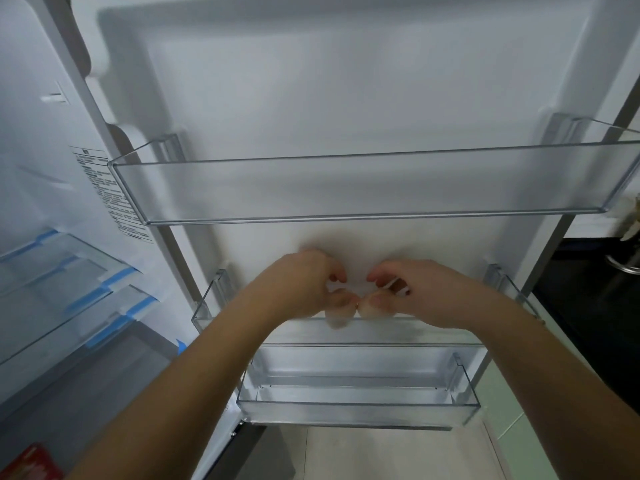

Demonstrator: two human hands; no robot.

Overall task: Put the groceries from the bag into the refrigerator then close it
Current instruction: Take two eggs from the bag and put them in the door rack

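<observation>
Head cam is looking down at the inside of the open refrigerator door (346,98), which fills most of the view. It has 3 clear door bins: the top bin (363,188), the middle bin (207,306) and the bottom bin (356,407).

Both hands are out in front, right over the middle bin and nearly touching each other. Left hand (308,282) and right hand (412,289) each have their fingers curled in and pinching a small clear plastic item (360,289) between them, thumbs underneath and almost meeting. It's see-through and mostly covered by the fingers (337,271), so I honestly can't tell what it is, could be thin wrap or a little bag. It sits just above the front rim of the middle bin, held up in the air and not resting in it as far as I can see.

Off to the left you get the fridge interior with glass shelves (69,271) edged in blue tape, plus a printed label (114,195) on the side wall. Bottom left corner has a bit of a red package (27,462), too cut off to read. On the right there's a dark bench (595,306) with something metal on it at the edge of frame, and pale floor tiles (381,452) below the door.
</observation>
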